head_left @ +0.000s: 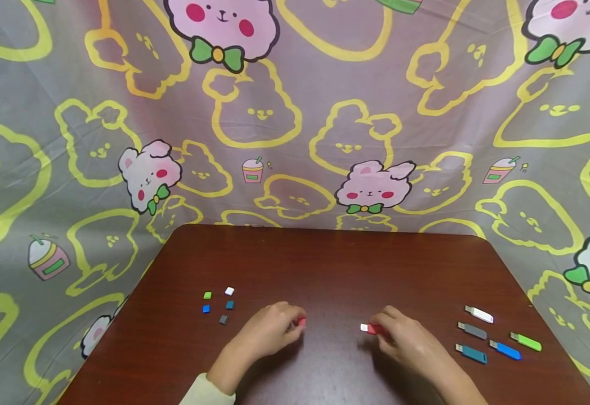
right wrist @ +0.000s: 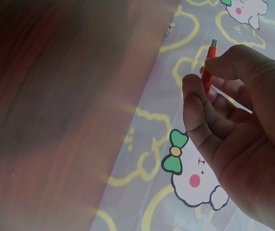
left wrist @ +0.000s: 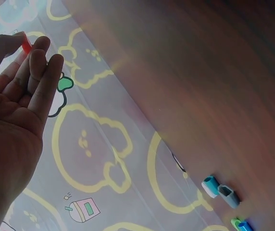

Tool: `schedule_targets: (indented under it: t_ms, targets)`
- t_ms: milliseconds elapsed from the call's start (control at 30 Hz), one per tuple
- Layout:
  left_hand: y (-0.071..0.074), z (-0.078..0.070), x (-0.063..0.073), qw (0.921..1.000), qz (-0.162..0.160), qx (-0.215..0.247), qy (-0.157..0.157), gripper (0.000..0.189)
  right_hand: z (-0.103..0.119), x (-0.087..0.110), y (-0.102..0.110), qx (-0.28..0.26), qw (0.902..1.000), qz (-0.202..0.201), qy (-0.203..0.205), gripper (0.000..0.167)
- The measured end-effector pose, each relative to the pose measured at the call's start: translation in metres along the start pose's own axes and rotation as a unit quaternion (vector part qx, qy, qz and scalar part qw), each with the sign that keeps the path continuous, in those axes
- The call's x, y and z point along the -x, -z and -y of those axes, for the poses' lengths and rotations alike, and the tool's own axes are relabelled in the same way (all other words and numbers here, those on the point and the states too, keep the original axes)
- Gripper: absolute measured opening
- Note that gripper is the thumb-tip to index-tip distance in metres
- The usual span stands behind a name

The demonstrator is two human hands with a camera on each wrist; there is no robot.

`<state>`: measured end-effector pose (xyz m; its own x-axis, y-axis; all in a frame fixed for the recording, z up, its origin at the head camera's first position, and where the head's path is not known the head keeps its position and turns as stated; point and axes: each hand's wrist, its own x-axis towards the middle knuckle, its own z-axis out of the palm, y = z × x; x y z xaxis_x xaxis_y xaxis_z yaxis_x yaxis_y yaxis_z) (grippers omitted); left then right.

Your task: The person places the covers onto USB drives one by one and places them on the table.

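ok so red pair in play, both around lower middle of head view: left hand point(head_left: 273, 329) pinching red cap point(head_left: 302, 322), right hand point(head_left: 407, 339) pinching red USB stick point(head_left: 373, 329), plug end point(head_left: 363, 327) bare and pointing left. Both grips closed, thumb against fingers. Step looks like capping or uncapping, can't tell which. Next move probably calls for steady pinch, either way. Loose caps point(head_left: 207, 295) lower left, other sticks point(head_left: 505, 350) lower right

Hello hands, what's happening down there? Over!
Left hand pinches red cap. Right hand holds red USB stick. Cap and stick apart, nothing between.
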<state>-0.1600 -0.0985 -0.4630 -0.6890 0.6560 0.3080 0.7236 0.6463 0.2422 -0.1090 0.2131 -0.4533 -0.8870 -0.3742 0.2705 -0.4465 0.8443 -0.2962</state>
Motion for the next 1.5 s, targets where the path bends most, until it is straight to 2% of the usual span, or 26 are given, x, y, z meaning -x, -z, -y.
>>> schedule_targets:
  t_ms: [333,567,867,1133,1500]
  targets:
    - [-0.002,-0.005,-0.004,0.9999,0.002,0.005,-0.011,0.007,0.003,-0.002,-0.001,-0.008,0.9983,-0.020,0.054,0.030]
    - [-0.004,-0.007,-0.006,0.9998,0.000,0.003,-0.020,0.008,0.006,-0.003,-0.003,-0.010,0.9987,-0.016,0.047,0.029]
    - [-0.004,-0.012,-0.008,0.9999,0.012,-0.006,-0.011,0.009,0.011,-0.004,-0.004,-0.011,0.9990,-0.017,0.040,0.027]
    - [-0.008,-0.015,-0.010,0.9997,0.005,-0.005,-0.024,0.010,0.013,-0.006,-0.007,-0.013,0.9976,-0.032,0.060,0.028]
    - [-0.010,-0.019,-0.012,0.9995,0.002,-0.003,-0.031,0.011,0.019,-0.009,-0.009,-0.022,0.9984,-0.007,0.052,0.027]
